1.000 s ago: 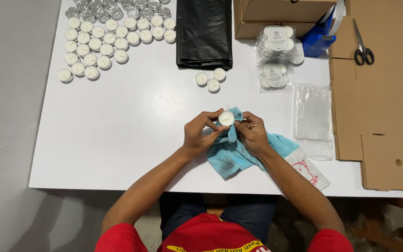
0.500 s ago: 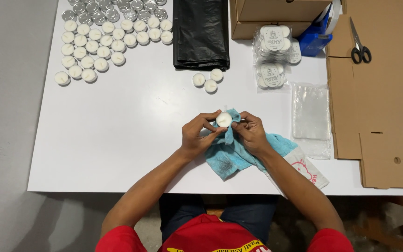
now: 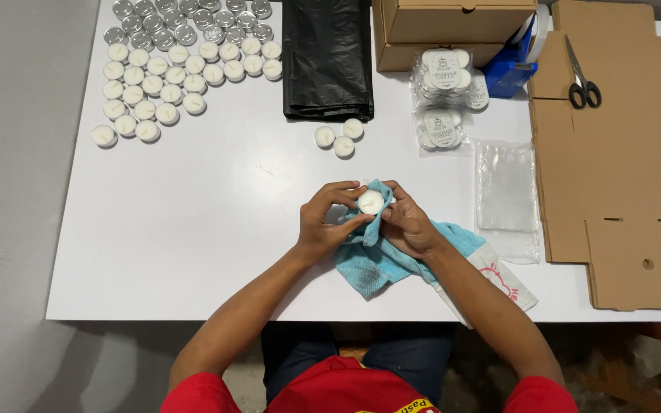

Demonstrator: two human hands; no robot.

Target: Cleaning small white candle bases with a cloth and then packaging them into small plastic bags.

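Overhead, the head view showed wide bare white counter [image 3: 193, 229] left of the hands, running out to its left and near edges above grey floor. Flattened cardboard [image 3: 613, 191] with scissors [image 3: 583, 80] on it crowded the right side. Both forearms came up from the near edge and met mid-counter. The left hand [image 3: 327, 222] curled around a white tealight candle [image 3: 370, 202], fingertips pinching its rim. The right hand [image 3: 407, 226] pressed a blue cloth [image 3: 380, 256] against the candle, its grip closed on the folds. Three loose tealights [image 3: 338, 138] lay beyond, near a black bag [image 3: 327, 57]. Rows of tealights [image 3: 162, 76] filled the far left corner.
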